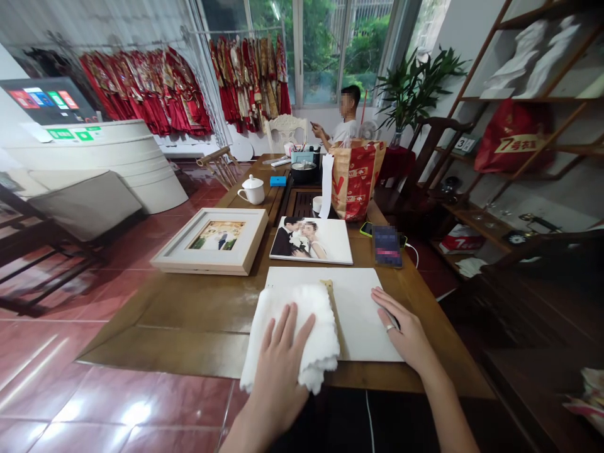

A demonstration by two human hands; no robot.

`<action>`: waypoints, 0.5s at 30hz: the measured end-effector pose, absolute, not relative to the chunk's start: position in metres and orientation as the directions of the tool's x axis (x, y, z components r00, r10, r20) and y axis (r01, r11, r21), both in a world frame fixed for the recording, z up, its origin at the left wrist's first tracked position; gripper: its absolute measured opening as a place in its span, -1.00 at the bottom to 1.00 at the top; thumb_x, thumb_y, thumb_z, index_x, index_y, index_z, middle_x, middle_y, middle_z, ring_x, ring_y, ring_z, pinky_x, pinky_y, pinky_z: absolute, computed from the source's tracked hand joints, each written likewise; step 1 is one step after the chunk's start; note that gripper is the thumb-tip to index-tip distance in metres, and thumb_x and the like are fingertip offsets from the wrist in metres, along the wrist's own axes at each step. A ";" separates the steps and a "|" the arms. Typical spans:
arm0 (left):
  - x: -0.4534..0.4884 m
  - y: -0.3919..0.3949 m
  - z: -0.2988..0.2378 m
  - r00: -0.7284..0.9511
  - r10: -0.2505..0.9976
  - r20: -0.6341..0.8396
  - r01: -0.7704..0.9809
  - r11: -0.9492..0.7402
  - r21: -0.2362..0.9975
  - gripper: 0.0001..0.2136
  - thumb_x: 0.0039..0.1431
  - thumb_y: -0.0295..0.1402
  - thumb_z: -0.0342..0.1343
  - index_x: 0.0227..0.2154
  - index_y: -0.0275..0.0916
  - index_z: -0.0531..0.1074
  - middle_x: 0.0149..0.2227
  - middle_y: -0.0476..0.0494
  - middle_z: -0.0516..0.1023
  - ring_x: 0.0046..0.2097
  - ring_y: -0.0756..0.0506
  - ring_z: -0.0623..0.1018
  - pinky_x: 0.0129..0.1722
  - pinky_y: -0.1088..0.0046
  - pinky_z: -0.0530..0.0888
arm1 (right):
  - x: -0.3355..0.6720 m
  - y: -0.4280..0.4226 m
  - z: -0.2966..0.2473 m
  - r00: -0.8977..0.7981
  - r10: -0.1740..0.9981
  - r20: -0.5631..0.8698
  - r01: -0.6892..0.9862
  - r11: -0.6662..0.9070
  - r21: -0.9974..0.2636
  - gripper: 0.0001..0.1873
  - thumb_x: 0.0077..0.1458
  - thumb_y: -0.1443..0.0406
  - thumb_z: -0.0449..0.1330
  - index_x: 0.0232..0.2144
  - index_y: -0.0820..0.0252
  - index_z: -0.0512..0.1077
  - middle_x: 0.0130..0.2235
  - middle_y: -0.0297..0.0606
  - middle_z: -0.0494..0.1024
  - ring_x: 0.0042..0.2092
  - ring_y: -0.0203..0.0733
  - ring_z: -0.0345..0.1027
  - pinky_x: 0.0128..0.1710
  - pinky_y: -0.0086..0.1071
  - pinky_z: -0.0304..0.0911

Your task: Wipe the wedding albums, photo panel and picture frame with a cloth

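Observation:
A white cloth (306, 321) lies bunched over the left part of a white board (361, 308) at the near side of the table. My left hand (285, 346) presses flat on the cloth, its fingers spread. Resting along the board's right edge is my right hand (401, 327), fingers stretched out, with a ring on one. A tan patterned strip (329, 290) shows on the board beside the cloth, partly covered by it. Just beyond the board lies a photo panel (314, 240) of a couple. A framed photo (214, 239) lies to its left.
On the wooden table (189, 314) are a lidded white cup (253, 190), a blue box (278, 181), a paper bag (358, 179) and a phone (387, 245) with a cable. At the far end a person (344, 119) holds a phone. Shelves stand at right.

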State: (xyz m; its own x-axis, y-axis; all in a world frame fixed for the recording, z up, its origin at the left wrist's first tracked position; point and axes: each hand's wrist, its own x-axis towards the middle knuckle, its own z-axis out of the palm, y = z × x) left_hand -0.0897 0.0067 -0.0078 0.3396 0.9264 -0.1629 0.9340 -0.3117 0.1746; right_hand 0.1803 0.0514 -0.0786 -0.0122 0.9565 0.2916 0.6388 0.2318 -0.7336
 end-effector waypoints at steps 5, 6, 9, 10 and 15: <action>-0.081 0.066 -0.009 0.320 0.943 -0.086 0.942 -0.308 0.130 -0.27 -0.02 -0.46 0.04 0.28 -0.19 0.00 0.35 -0.30 -0.17 0.34 -0.22 -0.21 0.27 0.12 -0.08 | 0.180 0.052 -0.077 -0.012 0.956 0.293 0.639 0.232 -0.734 -0.60 0.22 0.21 0.00 0.05 0.15 0.41 0.17 -0.18 0.37 0.23 -0.05 0.18 0.23 -0.06 0.11; -0.079 0.076 -0.010 0.305 0.949 -0.076 0.948 -0.295 0.117 -0.28 0.00 -0.44 0.04 0.28 -0.22 0.00 0.35 -0.32 -0.16 0.34 -0.24 -0.19 0.26 0.11 -0.07 | 0.180 0.052 -0.077 -0.012 0.957 0.291 0.642 0.230 -0.732 -0.60 0.22 0.21 0.00 0.05 0.14 0.40 0.17 -0.18 0.37 0.23 -0.05 0.18 0.23 -0.06 0.11; -0.075 0.090 -0.011 0.264 0.962 -0.075 0.963 -0.257 0.083 -0.26 0.02 -0.44 0.04 0.29 -0.31 -0.06 0.34 -0.38 -0.16 0.34 -0.27 -0.17 0.26 0.09 -0.07 | 0.180 0.052 -0.077 -0.020 0.958 0.286 0.649 0.230 -0.725 -0.59 0.22 0.22 -0.01 0.06 0.15 0.39 0.17 -0.17 0.37 0.23 -0.05 0.18 0.24 -0.05 0.09; -0.075 0.090 -0.011 0.261 0.962 -0.078 0.964 -0.255 0.076 -0.25 0.02 -0.44 0.03 0.30 -0.32 -0.08 0.34 -0.37 -0.17 0.34 -0.26 -0.17 0.26 0.09 -0.08 | 0.180 0.052 -0.077 -0.022 0.958 0.285 0.650 0.230 -0.725 -0.59 0.22 0.22 -0.01 0.06 0.16 0.39 0.17 -0.16 0.36 0.23 -0.05 0.18 0.24 -0.04 0.10; -0.079 0.048 -0.017 0.298 0.952 -0.076 0.954 -0.292 0.073 -0.19 -0.07 -0.44 0.03 0.30 -0.30 -0.11 0.35 -0.27 -0.26 0.34 -0.23 -0.27 0.27 0.08 -0.12 | 0.180 0.051 -0.077 -0.018 0.961 0.278 0.648 0.223 -0.729 -0.58 0.22 0.21 -0.01 0.06 0.20 0.39 0.18 -0.14 0.35 0.23 -0.05 0.17 0.23 -0.05 0.11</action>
